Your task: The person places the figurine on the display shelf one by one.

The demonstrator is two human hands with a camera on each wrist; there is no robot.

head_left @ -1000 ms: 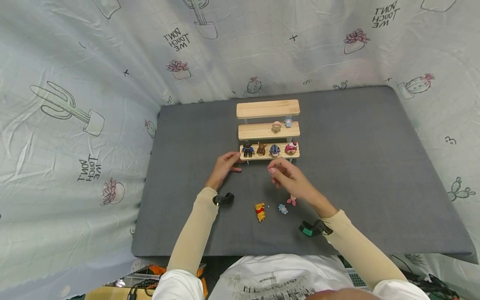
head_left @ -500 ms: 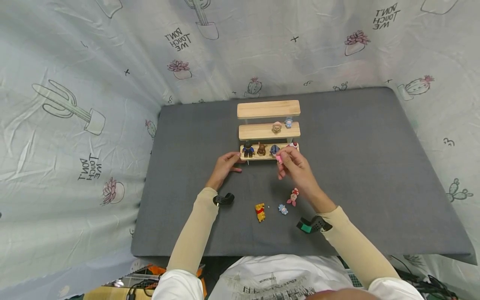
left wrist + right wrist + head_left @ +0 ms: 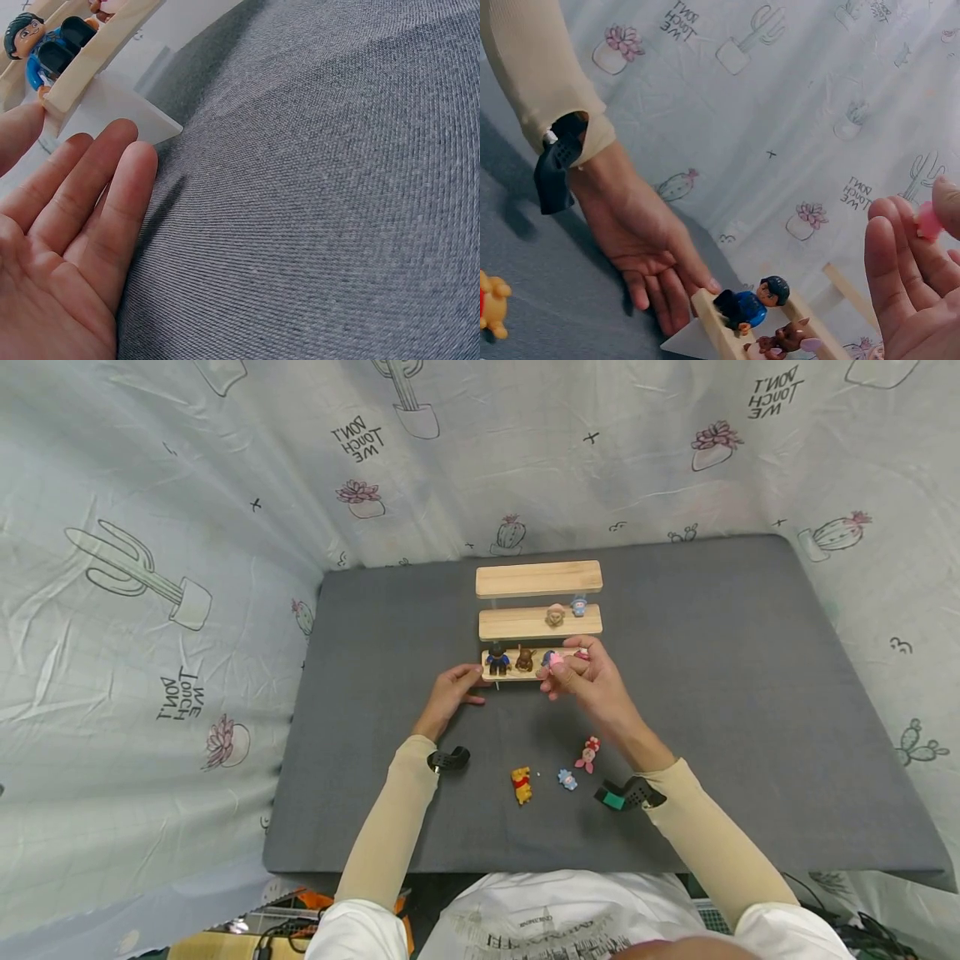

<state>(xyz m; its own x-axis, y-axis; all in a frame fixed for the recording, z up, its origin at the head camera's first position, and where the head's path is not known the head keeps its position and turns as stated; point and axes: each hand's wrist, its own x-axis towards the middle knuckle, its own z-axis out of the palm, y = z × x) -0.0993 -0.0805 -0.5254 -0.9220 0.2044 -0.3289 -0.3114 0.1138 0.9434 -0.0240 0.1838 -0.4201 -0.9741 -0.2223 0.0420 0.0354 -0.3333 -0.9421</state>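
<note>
My right hand [image 3: 592, 681] pinches a small pink figurine [image 3: 930, 223] between thumb and fingers, above the bottom board of a three-tier wooden shelf [image 3: 538, 578]. At the board's left end, my left hand [image 3: 450, 689] touches the wood with one digit while its other fingers lie straight beside the clear support [image 3: 142, 112]. A black-haired toy figure [image 3: 744, 309] in blue sits on this board, beside a brown figurine [image 3: 524, 660]. A blue-grey one and a red-pink one [image 3: 581, 653] are partly hidden by my right hand.
On the middle tier stand a tan figurine [image 3: 555, 615] and a light blue one [image 3: 579, 605]. Nearer me on the grey tabletop [image 3: 712, 693] lie a yellow bear figurine [image 3: 521, 785], a small blue figurine [image 3: 567, 779] and a pink-and-red one [image 3: 588, 754].
My right hand, with the pink figurine, has moved up over the bottom board, uncovering the pink-and-red figurine on the table. The left hand has stayed at the shelf's end.
</note>
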